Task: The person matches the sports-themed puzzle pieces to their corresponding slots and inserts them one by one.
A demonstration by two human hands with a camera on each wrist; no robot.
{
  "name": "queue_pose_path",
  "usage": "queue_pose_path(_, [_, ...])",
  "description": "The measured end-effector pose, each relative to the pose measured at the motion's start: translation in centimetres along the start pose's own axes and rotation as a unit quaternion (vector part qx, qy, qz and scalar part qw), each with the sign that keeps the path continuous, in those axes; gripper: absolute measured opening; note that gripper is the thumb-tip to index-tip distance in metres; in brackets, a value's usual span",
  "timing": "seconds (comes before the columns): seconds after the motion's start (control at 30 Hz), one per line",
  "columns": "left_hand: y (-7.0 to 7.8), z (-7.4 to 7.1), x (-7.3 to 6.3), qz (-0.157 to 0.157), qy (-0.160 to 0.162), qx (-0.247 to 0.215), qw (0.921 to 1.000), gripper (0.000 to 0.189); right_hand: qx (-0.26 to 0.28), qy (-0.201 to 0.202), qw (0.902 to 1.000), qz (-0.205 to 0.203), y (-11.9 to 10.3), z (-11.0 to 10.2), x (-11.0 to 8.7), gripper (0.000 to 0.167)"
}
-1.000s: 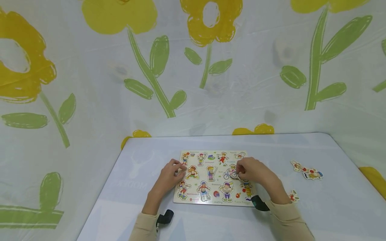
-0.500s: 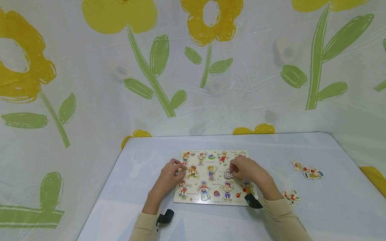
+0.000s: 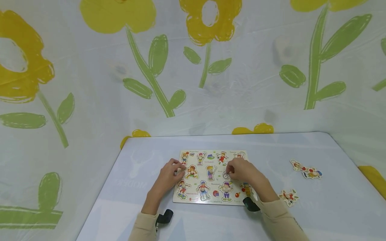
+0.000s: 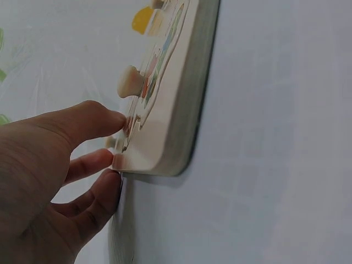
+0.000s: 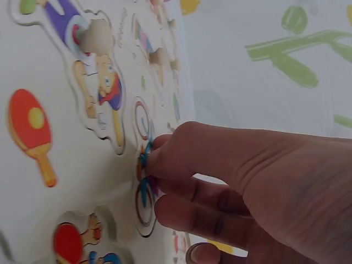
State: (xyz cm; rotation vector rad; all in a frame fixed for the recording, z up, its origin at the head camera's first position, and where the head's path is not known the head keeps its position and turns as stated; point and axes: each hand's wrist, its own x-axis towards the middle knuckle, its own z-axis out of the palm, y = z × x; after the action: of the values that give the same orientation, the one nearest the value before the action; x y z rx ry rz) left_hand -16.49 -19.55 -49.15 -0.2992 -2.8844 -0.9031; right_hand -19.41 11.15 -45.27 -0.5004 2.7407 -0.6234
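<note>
A wooden knob puzzle board [image 3: 200, 175] with cartoon sports figures lies flat on the white table. My left hand [image 3: 169, 175] holds the board at its left edge; in the left wrist view its thumb [image 4: 102, 122] lies on the face while other fingertips touch the side. Over the board's right half, my right hand [image 3: 242, 170] pinches a bicycle rider puzzle piece [image 5: 144, 201] between thumb and forefinger. Both wheels show in the right wrist view, but the fingers cover the rider. Whether the piece lies fully down in its recess I cannot tell.
To the board's right lie loose puzzle pieces: one with a racket [image 3: 297, 165], a second [image 3: 312, 173] touching it, and another [image 3: 289, 197] nearer my right sleeve. A flower-printed curtain [image 3: 241, 100] stands behind the table. Wooden knobs [image 4: 130, 82] stick up from the board.
My right hand has moved left over the board and now covers most of the bicycle rider piece. The nearest loose piece is more exposed beside the sleeve. My left hand stays put.
</note>
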Motion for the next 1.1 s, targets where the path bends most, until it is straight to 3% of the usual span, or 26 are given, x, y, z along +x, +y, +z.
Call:
queue_pose_path(0.43, [-0.2, 0.1, -0.2, 0.007, 0.002, 0.0, 1.0, 0.014, 0.007, 0.061, 0.998, -0.013, 0.9, 1.5, -1.5, 0.006])
queue_pose_path(0.87, [0.0, 0.0, -0.1, -0.001, 0.002, 0.002, 1.0, 0.016, -0.019, 0.07, 0.9956, -0.061, 1.6, 1.0, -2.0, 0.014])
queue_pose_path(1.1, [0.0, 0.0, 0.0, 0.003, -0.002, -0.002, 1.0, 0.015, -0.011, 0.07, 0.9964, -0.048, 1.9, 1.2, -2.5, 0.02])
